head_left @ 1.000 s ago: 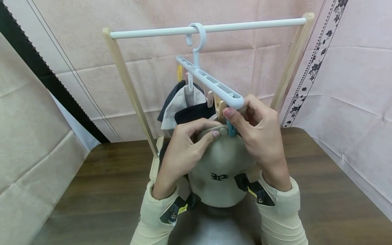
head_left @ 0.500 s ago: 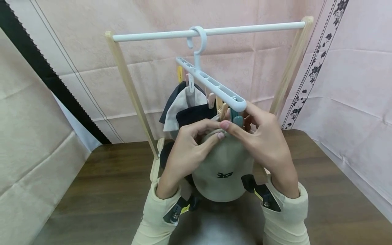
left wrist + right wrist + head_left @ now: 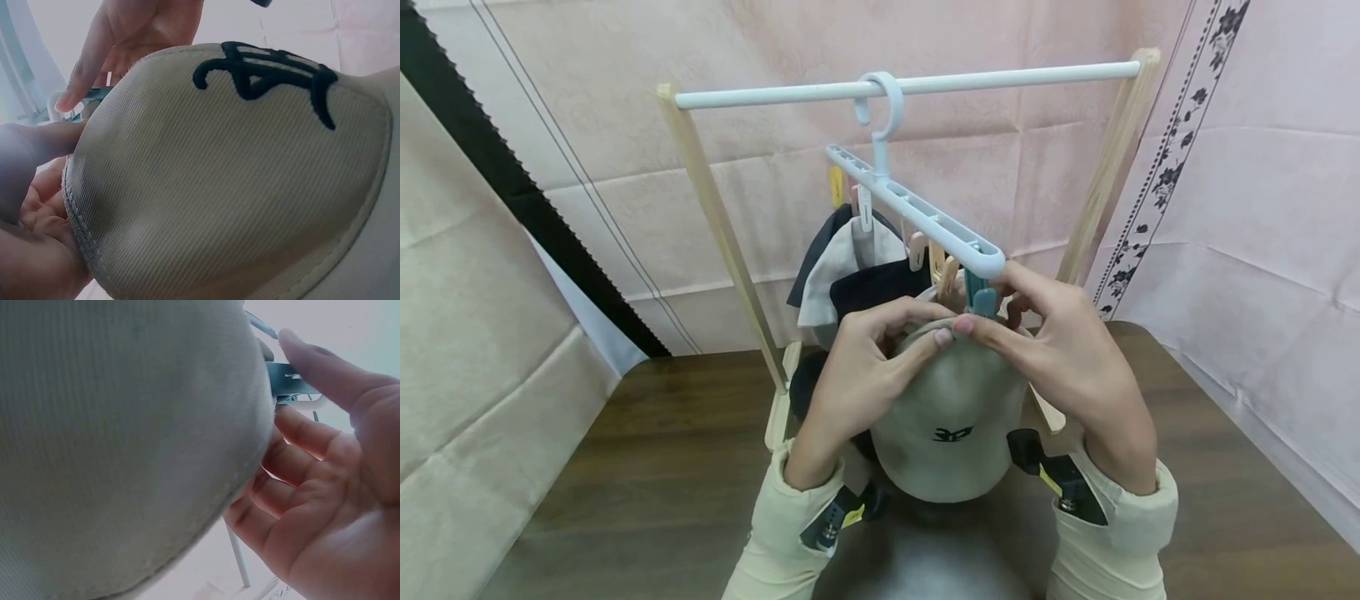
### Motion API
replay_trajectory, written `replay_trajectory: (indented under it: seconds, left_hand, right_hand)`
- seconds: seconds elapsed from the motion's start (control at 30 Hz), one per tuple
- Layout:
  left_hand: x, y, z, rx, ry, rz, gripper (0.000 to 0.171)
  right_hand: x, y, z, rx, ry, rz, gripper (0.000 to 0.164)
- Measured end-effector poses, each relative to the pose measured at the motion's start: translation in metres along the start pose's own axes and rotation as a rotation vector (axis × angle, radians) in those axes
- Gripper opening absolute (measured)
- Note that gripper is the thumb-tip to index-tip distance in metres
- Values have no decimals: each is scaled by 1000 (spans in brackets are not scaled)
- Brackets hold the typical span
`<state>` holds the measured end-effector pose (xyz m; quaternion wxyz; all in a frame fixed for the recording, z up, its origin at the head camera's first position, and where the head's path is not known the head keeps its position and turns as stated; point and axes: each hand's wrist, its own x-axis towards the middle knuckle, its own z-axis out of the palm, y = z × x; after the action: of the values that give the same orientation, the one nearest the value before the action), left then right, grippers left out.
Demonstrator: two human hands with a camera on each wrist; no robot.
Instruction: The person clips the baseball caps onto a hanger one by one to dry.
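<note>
A beige cap [image 3: 955, 392] with a dark embroidered mark hangs at the near end of a pale blue hanger [image 3: 925, 215]. My left hand [image 3: 872, 354] pinches the fold at its top, thumb in front. My right hand [image 3: 1052, 342] holds the same edge, its thumb tip next to the left one and its other fingers reaching behind. Between that thumb and forefinger is a teal clothes peg [image 3: 982, 298] on the hanger; whether it grips the cap is hidden. In the right wrist view, the peg [image 3: 289, 380] shows beside the thumb.
The hanger hooks over a white rod [image 3: 1015, 79] on a wooden rack [image 3: 718, 225]. Farther back, pegs hold a grey-white and dark cloth hat [image 3: 846, 267] and a black item [image 3: 876, 283]. A brown wooden table [image 3: 647, 467] lies below.
My right thumb has left the teal peg and moved down to the cap's edge beside my left thumb. The right wrist has shifted right. My left hand keeps its pinch.
</note>
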<state>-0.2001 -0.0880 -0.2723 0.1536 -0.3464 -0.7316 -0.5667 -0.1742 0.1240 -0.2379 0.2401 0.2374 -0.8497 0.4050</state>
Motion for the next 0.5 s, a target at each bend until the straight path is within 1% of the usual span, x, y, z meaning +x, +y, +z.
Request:
replay_trajectory:
  seconds: [0.13,0.23,0.33,0.43,0.5]
  left_hand:
    - [0,-2,-2,1,-15,2,15]
    - [1,-4,-7,2,-30,-2,15]
    - [2,-8,-13,6,-33,-11,16]
    - [3,-13,-19,10,-11,-18,16]
    - [4,-18,-24,2,32,-19,16]
  right_hand:
    - [0,0,1,-20,15,-15,37]
    - [0,0,1,-21,34,-18,35]
    - [-1,1,0,-17,53,-8,36]
    - [-3,3,-3,-1,77,4,39]
    - [-4,5,-6,15,100,3,38]
